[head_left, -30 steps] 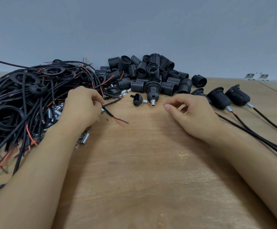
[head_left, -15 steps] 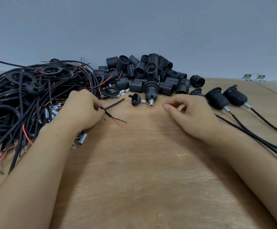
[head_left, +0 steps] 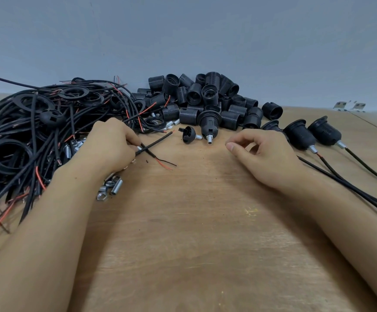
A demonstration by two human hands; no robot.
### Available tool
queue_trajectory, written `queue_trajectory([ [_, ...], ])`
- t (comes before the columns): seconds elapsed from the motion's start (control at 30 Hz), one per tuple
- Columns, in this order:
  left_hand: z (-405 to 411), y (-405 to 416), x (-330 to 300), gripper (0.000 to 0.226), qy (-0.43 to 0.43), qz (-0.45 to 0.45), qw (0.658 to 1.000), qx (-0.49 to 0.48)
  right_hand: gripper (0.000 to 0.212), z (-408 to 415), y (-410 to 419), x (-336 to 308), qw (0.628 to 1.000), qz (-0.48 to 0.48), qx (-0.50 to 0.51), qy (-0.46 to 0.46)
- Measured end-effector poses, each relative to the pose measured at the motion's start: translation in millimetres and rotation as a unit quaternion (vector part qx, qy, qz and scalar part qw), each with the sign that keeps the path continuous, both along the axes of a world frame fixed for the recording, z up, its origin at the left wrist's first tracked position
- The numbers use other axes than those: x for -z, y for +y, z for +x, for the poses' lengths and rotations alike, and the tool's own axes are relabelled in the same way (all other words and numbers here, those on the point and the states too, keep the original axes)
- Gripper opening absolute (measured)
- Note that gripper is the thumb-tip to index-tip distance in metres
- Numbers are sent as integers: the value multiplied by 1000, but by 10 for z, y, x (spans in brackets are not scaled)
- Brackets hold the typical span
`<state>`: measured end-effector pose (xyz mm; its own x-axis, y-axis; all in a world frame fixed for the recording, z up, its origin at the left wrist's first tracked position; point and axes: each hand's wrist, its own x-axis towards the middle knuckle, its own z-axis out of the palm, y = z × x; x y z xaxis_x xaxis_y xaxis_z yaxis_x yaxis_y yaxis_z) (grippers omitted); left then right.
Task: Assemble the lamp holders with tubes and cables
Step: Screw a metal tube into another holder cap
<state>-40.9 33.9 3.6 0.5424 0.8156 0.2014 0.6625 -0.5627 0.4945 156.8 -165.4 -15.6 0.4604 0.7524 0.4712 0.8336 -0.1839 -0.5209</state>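
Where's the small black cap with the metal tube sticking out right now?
Head view, centre: the black cap lies on the wooden table, just left of the upright lamp holder.

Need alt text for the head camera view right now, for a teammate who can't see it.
A person's left hand pinches black cables at the edge of a tangled cable pile on a wooden table, while the right hand rests empty. Behind lie a heap of black lamp holders; assembled holders with cables lie at right.
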Motion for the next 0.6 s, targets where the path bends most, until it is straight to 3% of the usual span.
queue_trajectory([
  [0.4, 39, 45, 53, 9, -2, -8, 1000, -1, 11, 2, -7, -1, 1000, -11, 8, 0],
  [0.6, 59, 40, 35, 12, 22, -9, 1000, -16, 10, -4, -11, -8, 1000, -10, 11, 2],
])
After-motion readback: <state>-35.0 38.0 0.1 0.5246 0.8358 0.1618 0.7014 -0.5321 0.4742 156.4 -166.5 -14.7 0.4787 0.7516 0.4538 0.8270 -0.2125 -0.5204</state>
